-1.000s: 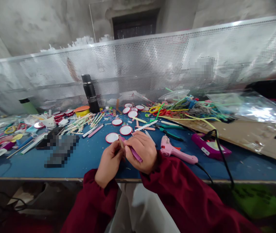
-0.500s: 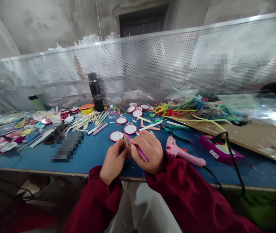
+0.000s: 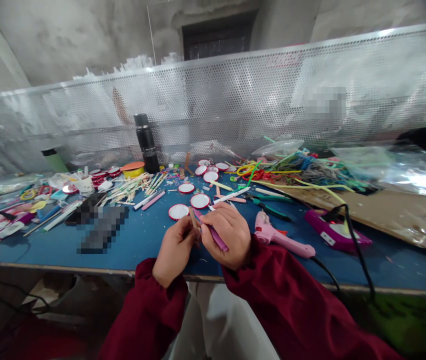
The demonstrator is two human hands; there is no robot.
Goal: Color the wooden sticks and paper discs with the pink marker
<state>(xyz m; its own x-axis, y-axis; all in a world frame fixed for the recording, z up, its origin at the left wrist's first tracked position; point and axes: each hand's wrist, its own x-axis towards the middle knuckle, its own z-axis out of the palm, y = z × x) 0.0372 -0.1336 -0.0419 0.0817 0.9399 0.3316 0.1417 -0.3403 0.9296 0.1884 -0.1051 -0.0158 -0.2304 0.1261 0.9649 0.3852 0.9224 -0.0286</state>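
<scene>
My left hand (image 3: 173, 250) is closed, its thumb and fingers pinching a thin flat brown strip (image 3: 192, 216) that sticks up past the fingertips. Close beside it, my right hand (image 3: 232, 235) is wrapped round a slim purple pen-like stick (image 3: 219, 240). The stick slants through the right fingers, and its far tip lies near the strip. Whether tip and strip touch is hidden by the fingers. Just beyond the hands lie round white discs with red rims, the nearest disc (image 3: 178, 212) left of the strip. Right of my right hand rests a pink glue gun (image 3: 282, 237).
Green-handled pliers (image 3: 273, 209) lie behind the glue gun. A purple box with a cord (image 3: 335, 232) sits further right. Colourful pipe cleaners (image 3: 303, 167) are heaped on cardboard. To the left are a dark phone-like slab (image 3: 104, 230), small sticks (image 3: 138, 186) and a black bottle (image 3: 146, 145).
The whole view has shifted slightly. Both hands keep nearly the same pose, still holding the brown strip and the purple stick.
</scene>
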